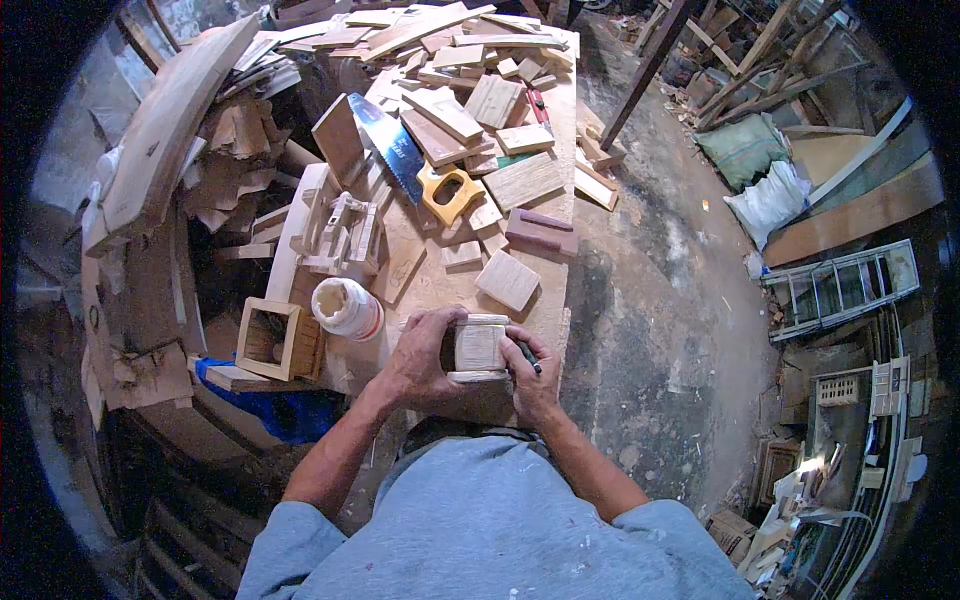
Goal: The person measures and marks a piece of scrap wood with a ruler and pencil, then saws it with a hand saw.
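Close to my body at the near end of the workbench is a small pale wooden box-like piece (480, 348) with ledges at its top and bottom. My left hand (422, 352) is closed on its left side. Against its right side is my right hand (535, 385), fingers bent around a short dark pen-like tool (530, 357); its exact kind is too small to tell. Left of my left hand stands an open white plastic jar (347, 310) with pale residue at its mouth. Just beyond the piece lies a flat wooden block (508, 281).
A handsaw (390, 145) with a yellow handle rests among piled wood offcuts (460, 55). A purple-faced block (541, 232) lies near the bench's right edge. An open wooden box (275, 338) sits left of the jar. Sacks (745, 150) and a ladder (842, 290) are at the right.
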The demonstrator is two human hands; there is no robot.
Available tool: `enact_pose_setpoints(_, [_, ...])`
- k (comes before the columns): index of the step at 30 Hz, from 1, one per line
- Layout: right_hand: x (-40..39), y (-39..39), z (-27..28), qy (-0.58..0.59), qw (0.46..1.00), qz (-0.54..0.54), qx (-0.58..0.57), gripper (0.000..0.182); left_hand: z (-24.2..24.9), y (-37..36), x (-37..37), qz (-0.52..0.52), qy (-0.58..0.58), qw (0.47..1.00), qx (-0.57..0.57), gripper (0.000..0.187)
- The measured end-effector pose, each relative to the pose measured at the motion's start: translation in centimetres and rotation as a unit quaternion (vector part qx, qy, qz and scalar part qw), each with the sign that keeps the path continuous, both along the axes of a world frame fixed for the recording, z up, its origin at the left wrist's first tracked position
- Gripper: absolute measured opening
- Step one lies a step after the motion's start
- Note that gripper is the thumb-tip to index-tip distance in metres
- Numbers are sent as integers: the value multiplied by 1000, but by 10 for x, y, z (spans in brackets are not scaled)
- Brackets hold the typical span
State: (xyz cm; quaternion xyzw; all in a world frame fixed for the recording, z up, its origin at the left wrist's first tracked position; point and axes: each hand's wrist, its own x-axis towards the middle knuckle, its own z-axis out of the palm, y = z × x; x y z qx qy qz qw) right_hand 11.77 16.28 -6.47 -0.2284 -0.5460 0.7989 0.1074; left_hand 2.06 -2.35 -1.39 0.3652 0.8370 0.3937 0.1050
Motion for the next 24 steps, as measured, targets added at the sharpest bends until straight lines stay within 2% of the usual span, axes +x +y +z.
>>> enact_pose_setpoints(2, [-1,-2,0,7,1000,-8,-25,24,-5,-2,-2,-7,6,1000,-10,98])
enact_pose_setpoints(14, [1,4,-13,-1,1000,3,5,26,-4,-2,-2,-5,-12,1000,-2,99])
enact_pose_setpoints(24, [1,4,-11,-6,1000,5,-22,24,-6,-1,-3,-3,-10,1000,-2,98])
